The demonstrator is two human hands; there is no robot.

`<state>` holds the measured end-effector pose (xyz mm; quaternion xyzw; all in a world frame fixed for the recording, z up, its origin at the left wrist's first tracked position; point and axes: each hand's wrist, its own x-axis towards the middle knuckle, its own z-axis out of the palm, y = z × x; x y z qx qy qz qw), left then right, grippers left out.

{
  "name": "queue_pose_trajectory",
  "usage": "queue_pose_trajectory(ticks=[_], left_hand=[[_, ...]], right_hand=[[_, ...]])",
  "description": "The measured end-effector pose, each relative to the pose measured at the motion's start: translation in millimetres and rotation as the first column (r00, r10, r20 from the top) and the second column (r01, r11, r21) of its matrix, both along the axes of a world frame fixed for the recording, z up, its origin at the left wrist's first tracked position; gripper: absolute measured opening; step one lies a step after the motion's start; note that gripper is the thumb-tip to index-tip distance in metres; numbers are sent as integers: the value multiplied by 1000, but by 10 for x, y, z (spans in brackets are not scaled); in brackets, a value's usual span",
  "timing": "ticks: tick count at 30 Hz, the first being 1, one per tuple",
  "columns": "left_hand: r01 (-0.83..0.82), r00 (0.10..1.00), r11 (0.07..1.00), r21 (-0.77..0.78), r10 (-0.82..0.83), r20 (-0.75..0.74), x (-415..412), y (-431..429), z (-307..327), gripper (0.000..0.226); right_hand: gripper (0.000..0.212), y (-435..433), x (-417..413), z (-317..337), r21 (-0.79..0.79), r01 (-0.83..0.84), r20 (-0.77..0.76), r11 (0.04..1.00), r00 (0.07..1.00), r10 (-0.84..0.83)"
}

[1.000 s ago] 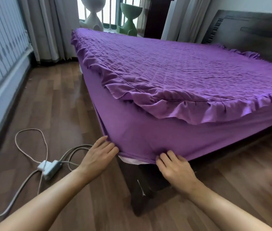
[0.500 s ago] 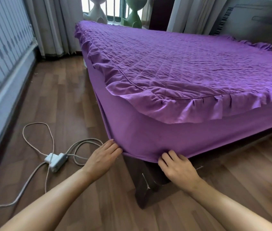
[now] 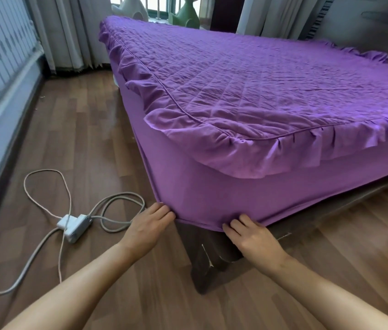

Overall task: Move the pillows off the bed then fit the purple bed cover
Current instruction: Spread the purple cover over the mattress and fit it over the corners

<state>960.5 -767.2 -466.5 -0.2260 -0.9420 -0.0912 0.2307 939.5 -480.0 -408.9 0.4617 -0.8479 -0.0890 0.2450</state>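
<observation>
The purple bed cover (image 3: pixel 247 91) lies over the whole mattress, quilted on top with a ruffle round the edge and a smooth skirt down the sides. At the near corner my left hand (image 3: pixel 149 226) holds the skirt's bottom hem right at the corner fold. My right hand (image 3: pixel 252 236) grips the same hem a little further right, fingers bent and tips against the fabric. Both thumbs are hidden. Below the hem the dark bed base (image 3: pixel 208 260) shows. No pillow is in view.
A white power strip (image 3: pixel 75 225) with looped cables lies on the wood floor left of my hands. A panelled wall (image 3: pixel 0 75) runs along the left, curtains (image 3: pixel 69 32) hang at the back, and a dark headboard (image 3: pixel 366 22) stands at the far right.
The hem at the corner has come down: the white strip of mattress seen below it a second ago is now covered. Both hands stayed on the hem.
</observation>
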Motion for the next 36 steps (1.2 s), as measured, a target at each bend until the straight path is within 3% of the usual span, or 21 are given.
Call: queue_pose_trajectory(ticks=[4,8,10,12,15,16,19,22,25,27,30,36], left_hand=[[-11,997,999,52,7,71,-20,8,46,5],[1,973,979,205,-48,225,-24,5,152,22],[-24,962,981,191,-29,270,30,-52,170,31],[-111,981,967,227,70,183,95,-141,249,34],[-179,959,872,456,258,-116,66,-213,742,12],[-169,936,853,494,296,-192,13,-202,955,22],[-123,908,893,432,278,-315,-213,-192,1525,54],[-156,919,946,283,244,-309,-416,-182,1815,73],[-141,936,976,167,187,-300,-520,-169,1876,56],[-107,932,980,168,158,-327,-504,-169,1912,46],[-43,919,983,177,108,-379,-372,-184,1882,53],[6,951,983,185,52,-304,-249,-247,1831,71]], right_hand=[[39,-5,12,23,17,3,29,1000,1000,-4],[36,-4,30,71,52,-6,49,999,999,4],[29,-15,66,149,67,-51,26,996,998,49],[24,-55,118,288,3,-117,-96,993,989,117],[26,-230,126,651,-269,-215,-367,939,924,106],[34,-306,101,794,-348,-228,-416,909,907,69],[52,-494,-42,1130,-409,-140,-459,902,886,-71],[57,-595,-164,1296,-368,-17,-449,930,879,-162],[31,-639,-224,1364,-322,-57,-429,945,898,-92],[26,-659,-221,1441,-355,-112,-418,928,907,-50],[28,-660,-106,1531,-422,-220,-441,879,897,13],[28,-523,39,1365,-304,-273,-417,913,900,130]])
